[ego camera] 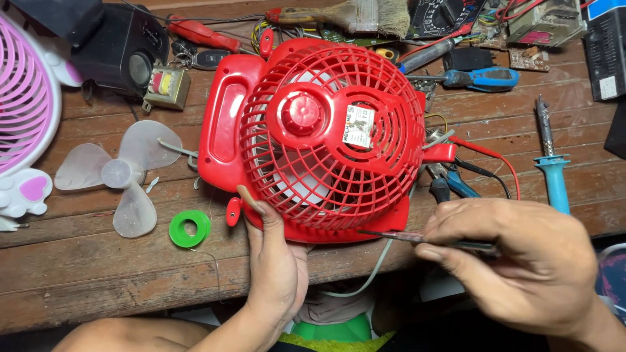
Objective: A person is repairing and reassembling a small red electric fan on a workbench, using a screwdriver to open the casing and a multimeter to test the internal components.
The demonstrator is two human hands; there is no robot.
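Red table fan (326,140) lying grille-up on the cluttered wooden desk (98,274), steadied at its near edge by the gripping left hand (277,264) while the right hand (521,261), closed around a slim screwdriver (424,240), levels the tip at the casing's rim.

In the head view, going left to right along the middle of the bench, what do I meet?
Pink fan grille → clear fan blade → green solder spool → red fan → blue-handled soldering iron.
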